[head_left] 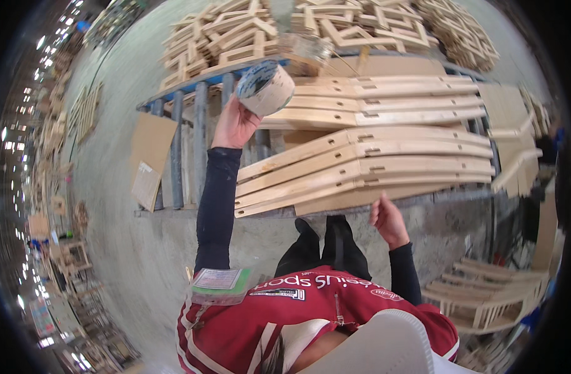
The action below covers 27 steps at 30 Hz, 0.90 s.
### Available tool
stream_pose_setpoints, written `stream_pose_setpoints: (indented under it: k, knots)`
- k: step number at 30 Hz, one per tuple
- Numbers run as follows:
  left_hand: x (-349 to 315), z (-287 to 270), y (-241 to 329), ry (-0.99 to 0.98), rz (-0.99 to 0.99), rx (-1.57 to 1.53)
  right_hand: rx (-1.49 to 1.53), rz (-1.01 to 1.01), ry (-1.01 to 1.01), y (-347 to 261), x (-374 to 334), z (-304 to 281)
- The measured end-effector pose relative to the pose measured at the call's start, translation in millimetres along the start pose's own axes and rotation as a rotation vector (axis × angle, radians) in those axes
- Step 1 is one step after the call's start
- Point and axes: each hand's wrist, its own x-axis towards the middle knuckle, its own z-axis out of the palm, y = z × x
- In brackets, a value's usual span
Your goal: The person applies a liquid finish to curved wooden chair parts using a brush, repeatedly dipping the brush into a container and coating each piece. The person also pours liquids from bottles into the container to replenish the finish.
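Note:
My left hand is closed on a wide roll of tape, cream-coloured on its outer face with a blue-marked core. It holds the roll up above the left ends of the wooden pieces. My right hand hangs just off the near edge of the rack, its fingers curled and nothing visible in them. Between the hands lies a near row of slotted, bent wooden pieces, packed side by side on cardboard. Behind it is a second row of similar wooden pieces.
A roller conveyor bears the pieces. A cardboard sheet leans at its left, and more cardboard lies at the right. Stacked wooden frames rise beyond. Slatted wooden parts stand on the floor at lower right.

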Motion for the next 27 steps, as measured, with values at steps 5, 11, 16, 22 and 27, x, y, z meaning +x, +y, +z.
stream_pose_setpoints:
  k: [5, 11, 16, 22, 27]
  knots:
    - [-27.5, -15.9, -71.0, -0.301, -0.323, -0.48, -1.331, -0.017, 0.316, 142.5, -66.2, -89.8]
    - [-91.2, 15.3, -177.3, -0.237, -0.249, 0.219, -1.205, 0.398, 0.349, 219.3, -107.5, -178.0]
    - [-155.8, 18.0, -258.6, -0.16, -0.403, 0.279, -0.907, 0.766, 0.351, 186.5, -152.7, -224.8]
    - [-217.3, 6.0, -369.5, 0.014, -0.584, 0.214, -0.761, 0.951, 0.15, 177.5, -196.4, -381.6]
    - [-227.0, 24.1, -511.8, 0.096, -0.655, -0.086, -0.521, 0.888, 0.3, 137.8, -273.1, -499.0]
